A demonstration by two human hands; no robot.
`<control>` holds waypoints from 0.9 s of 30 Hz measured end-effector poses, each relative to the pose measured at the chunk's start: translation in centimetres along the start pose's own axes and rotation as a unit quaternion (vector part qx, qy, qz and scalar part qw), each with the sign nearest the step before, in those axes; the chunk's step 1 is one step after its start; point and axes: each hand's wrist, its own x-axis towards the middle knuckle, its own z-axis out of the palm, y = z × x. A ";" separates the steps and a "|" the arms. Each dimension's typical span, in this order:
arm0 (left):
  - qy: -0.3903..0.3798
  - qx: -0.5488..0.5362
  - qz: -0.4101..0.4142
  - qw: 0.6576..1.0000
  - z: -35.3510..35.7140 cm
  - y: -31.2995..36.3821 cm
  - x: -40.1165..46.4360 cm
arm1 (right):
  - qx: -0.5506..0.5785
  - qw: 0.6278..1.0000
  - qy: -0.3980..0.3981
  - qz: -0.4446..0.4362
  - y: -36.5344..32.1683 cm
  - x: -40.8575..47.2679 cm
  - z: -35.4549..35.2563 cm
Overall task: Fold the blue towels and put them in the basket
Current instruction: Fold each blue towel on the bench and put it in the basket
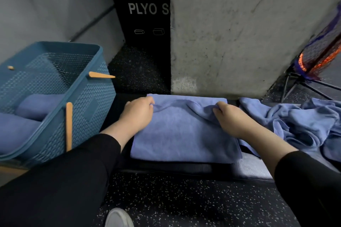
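Blue terry towel (184, 134), already doubled into a rough rectangle, lies flat on a dark bench top (166, 168) directly in front of the person. Far edge is bunched into a ridge. Left hand (137, 114) pinches that ridge at the far-left corner, fingers curled over the cloth. Right hand (231, 118) pinches it near the far-right corner, fingers likewise curled into the fabric. Both hands grip; neither is flat.

Judged step: another fold of the far edge toward the body, not yet made.

Unfolded towels (302, 123) lie in a crumpled heap just beside the folded one on the right, touching or nearly touching its edge. Blue plastic basket (86, 108) stands to the left, near the left forearm, with rolled or folded towels (35, 106) already inside.

Risks:
- Grips are uneven: the right pinch sits inboard of the corner, so the fold may skew.
- Layers may slip apart if only the top ply is held; cannot tell how many plies each hand has.
- The heap's edge may be dragged along by the right hand.
- Near edge overhangs the bench slightly; a hard pull could slide the towel off.
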 end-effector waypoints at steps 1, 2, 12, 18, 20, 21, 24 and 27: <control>-0.010 0.014 0.007 1.000 -0.1 0.0 -0.6 | 0.001 1.000 -0.010 0.002 -0.1 -0.2 -0.1; -0.018 0.027 0.014 0.999 -0.2 0.1 -1.2 | 0.000 1.000 -0.019 0.002 -0.2 -0.5 -0.2; -0.105 0.072 0.013 0.992 -3.0 0.5 -8.3 | -0.055 0.995 -0.077 -0.003 -2.2 -7.0 -0.6; -0.071 0.034 0.013 0.997 -4.4 0.5 -10.2 | 0.070 0.997 0.004 0.037 -1.4 -9.7 -0.8; -0.020 -0.018 0.011 1.000 -5.5 0.9 -10.0 | 0.117 0.991 0.056 0.043 -1.9 -10.0 -2.3; 0.011 -0.051 0.007 0.999 -6.1 1.1 -9.7 | 0.147 0.984 0.084 0.047 -2.1 -10.0 -3.2; 0.079 -0.127 -0.001 0.989 -7.8 1.9 -8.4 | 0.202 0.966 0.150 0.059 -2.5 -9.1 -5.3; 0.101 -0.152 -0.018 0.983 -8.0 2.4 -6.5 | 0.237 0.955 0.172 0.050 -2.3 -7.1 -5.9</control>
